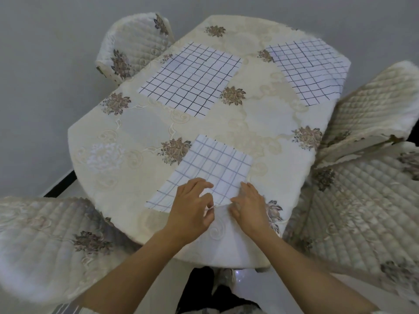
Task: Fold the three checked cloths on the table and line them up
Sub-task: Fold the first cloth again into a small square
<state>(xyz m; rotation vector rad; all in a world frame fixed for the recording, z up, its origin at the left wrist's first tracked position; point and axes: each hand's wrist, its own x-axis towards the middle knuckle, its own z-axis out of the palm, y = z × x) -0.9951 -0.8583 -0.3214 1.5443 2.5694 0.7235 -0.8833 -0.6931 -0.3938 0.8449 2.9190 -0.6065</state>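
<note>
Three white cloths with dark checks lie on the table. The nearest cloth [210, 168] is spread flat close to the front edge. My left hand [192, 205] and my right hand [249, 205] both sit on its near edge; each pinches that edge, which is lifted slightly off the tablecloth between them. A second cloth [190, 78] lies flat at the far middle. The third cloth [310, 69] lies flat at the far right, reaching the table's edge.
The table [249, 118] wears a cream tablecloth with brown flower prints. Quilted chairs stand around it: one at the near left [52, 241], one at the far left [133, 44], two at the right [367, 200]. Grey floor lies beyond.
</note>
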